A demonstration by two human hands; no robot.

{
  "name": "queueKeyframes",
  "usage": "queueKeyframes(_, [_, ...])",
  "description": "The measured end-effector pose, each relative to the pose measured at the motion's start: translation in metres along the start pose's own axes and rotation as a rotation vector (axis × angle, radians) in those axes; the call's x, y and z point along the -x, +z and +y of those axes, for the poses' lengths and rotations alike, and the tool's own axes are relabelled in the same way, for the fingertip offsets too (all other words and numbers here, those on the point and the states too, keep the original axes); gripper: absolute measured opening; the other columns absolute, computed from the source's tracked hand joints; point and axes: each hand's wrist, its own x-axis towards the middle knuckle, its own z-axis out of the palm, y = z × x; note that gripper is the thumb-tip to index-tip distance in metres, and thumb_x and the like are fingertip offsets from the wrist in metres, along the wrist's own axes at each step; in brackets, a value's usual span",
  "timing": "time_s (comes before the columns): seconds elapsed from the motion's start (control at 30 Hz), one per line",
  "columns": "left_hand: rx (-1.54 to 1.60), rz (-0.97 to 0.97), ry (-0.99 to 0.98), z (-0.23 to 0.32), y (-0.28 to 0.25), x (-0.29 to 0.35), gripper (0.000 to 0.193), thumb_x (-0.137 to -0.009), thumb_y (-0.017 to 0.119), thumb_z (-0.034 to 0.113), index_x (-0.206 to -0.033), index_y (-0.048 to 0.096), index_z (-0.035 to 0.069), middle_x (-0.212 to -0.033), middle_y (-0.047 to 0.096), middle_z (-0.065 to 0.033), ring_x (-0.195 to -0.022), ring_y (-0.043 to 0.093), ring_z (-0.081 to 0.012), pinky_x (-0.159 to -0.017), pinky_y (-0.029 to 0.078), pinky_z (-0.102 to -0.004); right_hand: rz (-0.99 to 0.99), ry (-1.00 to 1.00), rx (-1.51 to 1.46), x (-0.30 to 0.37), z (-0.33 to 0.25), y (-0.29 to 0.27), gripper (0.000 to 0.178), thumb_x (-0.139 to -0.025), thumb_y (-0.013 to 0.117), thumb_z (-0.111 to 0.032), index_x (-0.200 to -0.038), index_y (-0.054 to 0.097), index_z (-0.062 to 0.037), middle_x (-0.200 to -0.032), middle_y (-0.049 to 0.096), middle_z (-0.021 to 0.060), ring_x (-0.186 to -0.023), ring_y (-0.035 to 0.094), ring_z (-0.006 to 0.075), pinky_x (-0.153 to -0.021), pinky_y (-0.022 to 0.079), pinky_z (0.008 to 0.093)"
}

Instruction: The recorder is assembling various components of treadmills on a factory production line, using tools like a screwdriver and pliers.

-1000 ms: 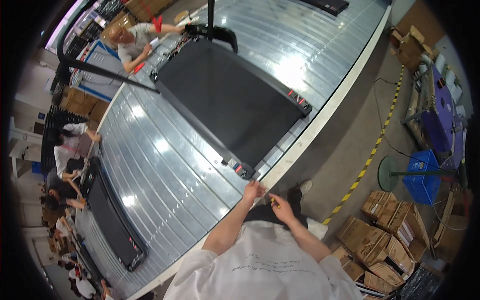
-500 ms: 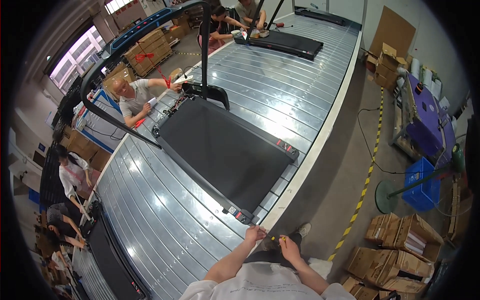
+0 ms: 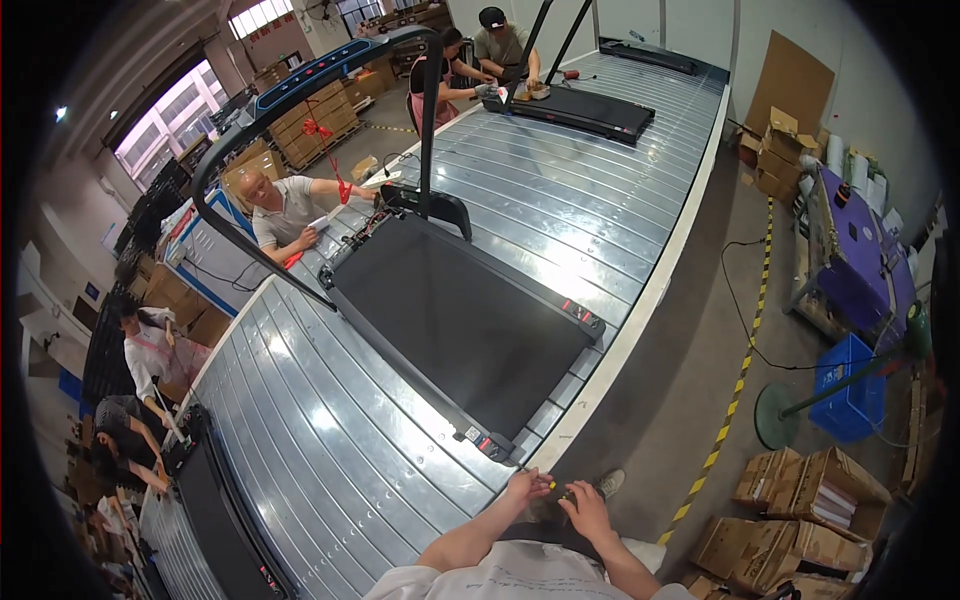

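Pinching now, the left hand (image 3: 528,487) has a small yellow piece (image 3: 552,485) at its fingertips, beside the metal bench (image 3: 335,410)! Just right of it, the right hand (image 3: 588,512) shows parted fingers; whether they grip anything, I can't tell. Ahead of both lies the treadmill (image 3: 460,325). Steady wrists and a light pinch look wisest.

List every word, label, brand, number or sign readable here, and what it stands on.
None that reads clearly:
White cloth shirt: grey print, too small and blurred.
Black rectangular treadmill, nearest corner: red-and-white label, too small.
Same treadmill, right corner: another red-and-white label, too small.
Distant grey wall: red marks, too blurred.
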Motion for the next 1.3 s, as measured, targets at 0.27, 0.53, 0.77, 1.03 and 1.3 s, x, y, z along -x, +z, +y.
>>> queueKeyframes(0.27, [-0.181, 0.015, -0.07, -0.038, 0.019, -0.015, 0.033, -0.095, 0.04, 0.02, -0.102, 0.057, -0.007, -0.095, 0.065, -0.0187, -0.079, 0.065, -0.0313, -0.074, 0.055, -0.0407, -0.184, 1.182, -1.636, 0.033, 0.084, 0.073, 0.047, -0.096, 0.032, -0.044, -0.113, 0.048, -0.004, -0.073, 0.06, 0.0182, -0.054, 0.059, 0.026, -0.069, 0.054, 0.0517])
queueKeyframes(0.53, [-0.054, -0.05, -0.017, 0.017, 0.037, -0.049, 0.026, -0.093, 0.045, 0.018, -0.099, 0.056, -0.004, -0.093, 0.065, -0.015, -0.078, 0.065, -0.0239, -0.068, 0.055, -0.0357, 0.01, -0.023, 0.006, -0.031, 0.023, -0.028, 0.034, -0.08, 0.066, -0.024, -0.11, 0.058, -0.0084, -0.124, 0.048, 0.0165, -0.112, 0.049, 0.0349, -0.092, 0.042, 0.039])
queueKeyframes(0.77, [-0.187, -0.051, -0.05, -0.022, 0.034, -0.072, 0.025, -0.094, 0.046, 0.022, -0.104, 0.046, -0.002, -0.096, 0.065, -0.0166, -0.078, 0.066, -0.0272, -0.066, 0.056, -0.0356, -0.048, 1.309, -1.64, -0.019, 0.129, 0.079, 0.04, -0.095, 0.033, -0.047, -0.098, 0.05, -0.0117, -0.063, 0.055, 0.0127, -0.046, 0.052, 0.0267, -0.049, 0.051, 0.0375])
queueKeyframes(1.03, [-0.014, -0.022, -0.002, 0.02, 0.06, -0.07, 0.026, -0.094, 0.046, 0.023, -0.102, 0.051, -0.001, -0.097, 0.064, -0.0171, -0.077, 0.063, -0.0226, -0.07, 0.054, -0.0359, 0.169, -0.098, 0.139, -0.05, 0.051, -0.041, 0.038, -0.084, 0.062, -0.03, -0.112, 0.056, -0.0059, -0.113, 0.056, 0.0159, -0.107, 0.053, 0.035, -0.093, 0.042, 0.0407])
queueKeyframes(1.3, [-0.21, 0.02, -0.003, -0.003, 0.08, -0.069, 0.024, -0.095, 0.044, 0.019, -0.1, 0.054, -0.002, -0.093, 0.065, -0.0141, -0.075, 0.064, -0.0217, -0.066, 0.055, -0.0339, -0.152, 0.963, -1.723, -0.029, 0.135, 0.036, 0.047, -0.092, 0.048, -0.044, -0.12, 0.048, -0.0068, -0.091, 0.062, 0.0214, -0.072, 0.063, 0.0284, -0.067, 0.054, 0.0423])
